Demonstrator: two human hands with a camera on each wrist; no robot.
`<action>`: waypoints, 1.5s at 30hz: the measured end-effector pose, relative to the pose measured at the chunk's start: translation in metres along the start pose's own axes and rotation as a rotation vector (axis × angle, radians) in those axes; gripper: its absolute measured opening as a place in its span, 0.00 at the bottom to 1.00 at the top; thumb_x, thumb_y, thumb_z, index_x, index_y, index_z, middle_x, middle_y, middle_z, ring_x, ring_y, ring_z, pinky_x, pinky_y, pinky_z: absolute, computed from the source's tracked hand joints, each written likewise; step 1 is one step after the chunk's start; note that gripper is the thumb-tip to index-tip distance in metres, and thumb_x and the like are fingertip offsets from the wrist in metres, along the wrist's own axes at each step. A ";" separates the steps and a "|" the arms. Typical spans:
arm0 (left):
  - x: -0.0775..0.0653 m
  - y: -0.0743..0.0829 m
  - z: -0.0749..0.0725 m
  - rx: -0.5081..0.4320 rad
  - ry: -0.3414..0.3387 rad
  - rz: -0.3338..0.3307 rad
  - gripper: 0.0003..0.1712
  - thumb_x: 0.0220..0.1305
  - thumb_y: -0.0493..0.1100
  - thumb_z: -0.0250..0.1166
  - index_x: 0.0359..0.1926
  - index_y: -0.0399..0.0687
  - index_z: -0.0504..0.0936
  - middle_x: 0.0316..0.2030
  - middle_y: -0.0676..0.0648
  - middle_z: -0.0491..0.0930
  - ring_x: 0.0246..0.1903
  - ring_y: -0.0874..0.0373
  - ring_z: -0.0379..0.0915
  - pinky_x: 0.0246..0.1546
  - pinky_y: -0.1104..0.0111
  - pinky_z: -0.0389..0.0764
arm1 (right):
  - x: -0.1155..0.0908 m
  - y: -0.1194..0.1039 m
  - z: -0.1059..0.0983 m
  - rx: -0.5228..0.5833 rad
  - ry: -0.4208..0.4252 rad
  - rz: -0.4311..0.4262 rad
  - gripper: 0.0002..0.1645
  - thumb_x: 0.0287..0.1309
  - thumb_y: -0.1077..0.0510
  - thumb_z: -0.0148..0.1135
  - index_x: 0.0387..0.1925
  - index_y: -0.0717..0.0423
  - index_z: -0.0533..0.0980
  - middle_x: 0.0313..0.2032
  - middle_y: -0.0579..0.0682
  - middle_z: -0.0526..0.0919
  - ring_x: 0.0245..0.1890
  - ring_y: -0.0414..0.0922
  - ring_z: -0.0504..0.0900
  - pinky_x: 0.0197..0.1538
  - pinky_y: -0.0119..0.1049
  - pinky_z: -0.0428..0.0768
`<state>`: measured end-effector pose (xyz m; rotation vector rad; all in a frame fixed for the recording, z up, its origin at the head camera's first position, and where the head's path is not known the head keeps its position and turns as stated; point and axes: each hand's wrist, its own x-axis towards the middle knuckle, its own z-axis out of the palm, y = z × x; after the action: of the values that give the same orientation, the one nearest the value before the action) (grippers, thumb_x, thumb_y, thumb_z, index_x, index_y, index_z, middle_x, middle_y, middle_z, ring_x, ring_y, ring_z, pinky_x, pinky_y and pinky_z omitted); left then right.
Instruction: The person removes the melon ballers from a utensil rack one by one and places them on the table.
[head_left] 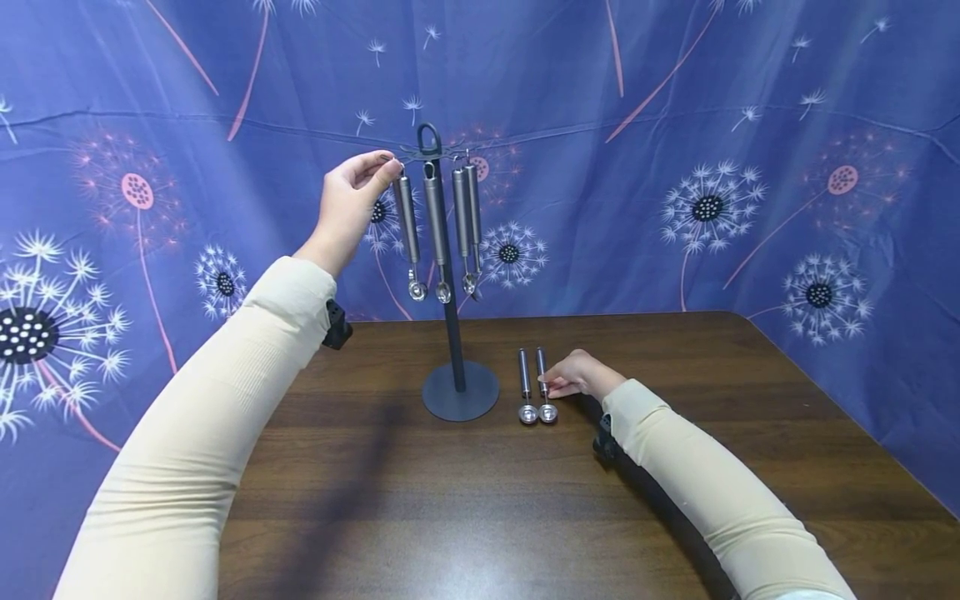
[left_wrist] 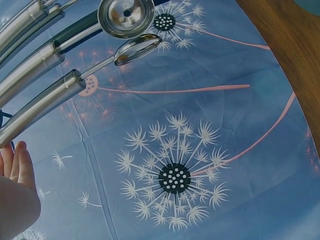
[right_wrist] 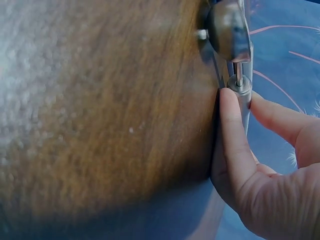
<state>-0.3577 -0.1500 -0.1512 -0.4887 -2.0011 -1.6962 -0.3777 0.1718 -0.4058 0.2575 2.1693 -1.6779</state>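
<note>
My left hand (head_left: 351, 200) pinches the top end of the leftmost hanging metal scoop (head_left: 407, 221), right at a hook of the dark stand (head_left: 453, 337). In the left wrist view its oval head (left_wrist: 137, 49) hangs close to a round-bowled scoop (left_wrist: 126, 17); most of the hand is out of that frame. On the table, my right hand (head_left: 579, 375) holds the handle of the right-hand lying scoop (head_left: 548, 413) between thumb and fingers. The right wrist view shows the fingers at the handle's end, just below the rounded bowl (right_wrist: 229, 31).
Several metal utensils hang from the stand, among them a middle one (head_left: 435, 212). The stand's round base (head_left: 461, 404) rests on the wooden table (head_left: 465, 500). Another scoop (head_left: 528, 414) lies left of the one in my right hand. A blue patterned cloth (head_left: 600, 217) hangs behind.
</note>
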 end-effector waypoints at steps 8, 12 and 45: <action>0.001 -0.003 0.001 -0.031 0.008 0.015 0.23 0.64 0.48 0.66 0.55 0.40 0.78 0.46 0.51 0.82 0.52 0.62 0.76 0.60 0.72 0.71 | 0.000 0.002 -0.001 0.002 0.025 0.009 0.09 0.57 0.69 0.64 0.34 0.67 0.70 0.20 0.50 0.78 0.20 0.39 0.80 0.35 0.32 0.85; 0.002 -0.003 0.002 -0.051 0.016 0.018 0.20 0.64 0.47 0.66 0.53 0.42 0.79 0.44 0.52 0.82 0.50 0.63 0.76 0.59 0.72 0.72 | -0.001 0.002 -0.001 0.007 0.028 0.015 0.11 0.58 0.68 0.65 0.35 0.66 0.69 0.21 0.51 0.78 0.20 0.39 0.80 0.36 0.33 0.85; 0.001 -0.001 0.005 -0.066 0.074 0.036 0.19 0.62 0.46 0.69 0.50 0.41 0.81 0.37 0.56 0.83 0.43 0.66 0.77 0.56 0.72 0.73 | -0.007 -0.017 -0.018 0.063 -0.031 -0.128 0.16 0.62 0.71 0.56 0.49 0.79 0.70 0.22 0.52 0.80 0.22 0.40 0.83 0.39 0.34 0.85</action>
<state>-0.3598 -0.1451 -0.1521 -0.4741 -1.8791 -1.7374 -0.3814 0.1851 -0.3843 0.1112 2.1540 -1.8092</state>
